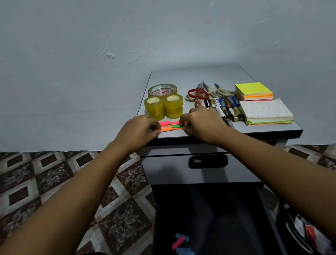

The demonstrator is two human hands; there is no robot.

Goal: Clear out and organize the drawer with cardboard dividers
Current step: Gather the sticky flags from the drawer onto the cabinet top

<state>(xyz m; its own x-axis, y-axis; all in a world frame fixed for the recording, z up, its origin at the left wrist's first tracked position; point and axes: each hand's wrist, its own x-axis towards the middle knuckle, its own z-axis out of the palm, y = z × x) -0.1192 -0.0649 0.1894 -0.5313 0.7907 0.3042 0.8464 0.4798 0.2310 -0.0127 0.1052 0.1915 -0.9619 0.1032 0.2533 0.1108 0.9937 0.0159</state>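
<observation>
On the grey worktop (194, 75), just before the yellow tape rolls (164, 106), my left grip (141, 131) and right grip (200, 123) pinch neon paper strips (168, 126). Loose coloured strips (182, 254) remain in the dark open drawer (219, 217) below the rolls; I see no dividers yet.

Grey cabinet top (194, 75): tape rolls (163, 104), scissors (198, 93), batteries (225, 107), sticky-note pads (266, 110), neon paper strips (169, 126) at front edge.

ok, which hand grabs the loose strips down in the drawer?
Probably left: the loose strips lie at the left of the drawer, nearer the left hand. The right hand sits farther over, by the batteries.
</observation>
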